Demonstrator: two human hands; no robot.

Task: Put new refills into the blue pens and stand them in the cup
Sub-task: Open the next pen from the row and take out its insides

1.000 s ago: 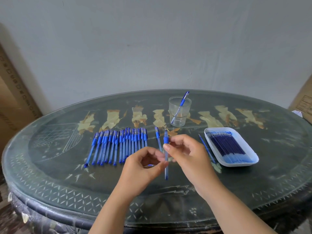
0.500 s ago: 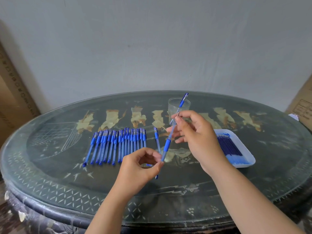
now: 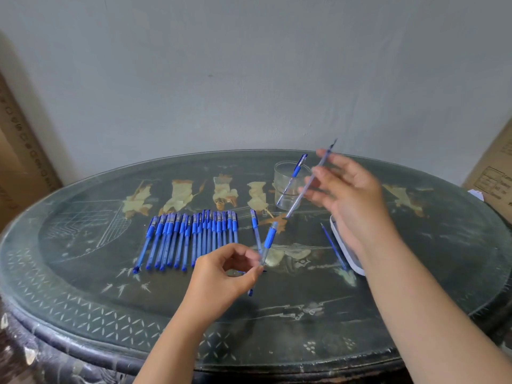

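Left hand (image 3: 221, 273) was low and near the table's front edge, thumb and forefinger pinching the pen barrel (image 3: 266, 245) around its clear lower half. The barrel was tilted, blue grip end up and away from the pinch, tail end poking out below the fingers. Right hand (image 3: 349, 195) was raised up and to the right of that pinch, holding a thin refill (image 3: 311, 177) between thumb and fingertips, with the other fingers spread (heavy motion blur, so exact finger contact was hard to read). The refill was clear of the barrel: its lower tip sat just above and right of the barrel's open end, not touching, and its upper end stuck out past the right fingertips. The cup (image 3: 288, 200) stood just behind the refill, left of the right hand's fingers, with one finished pen (image 3: 297, 167) leaning in it, cap up. A single pen (image 3: 255, 225) lay flat just left of the held barrel. A row of pens (image 3: 191, 236) lay side by side farther left of the left-hand pinch, caps away from the person. A loose refill (image 3: 332, 245) lay on the table (image 3: 83, 273) below the right hand, beside the white tray (image 3: 354, 266). The right wrist covered most of the tray, so its contents were not visible.
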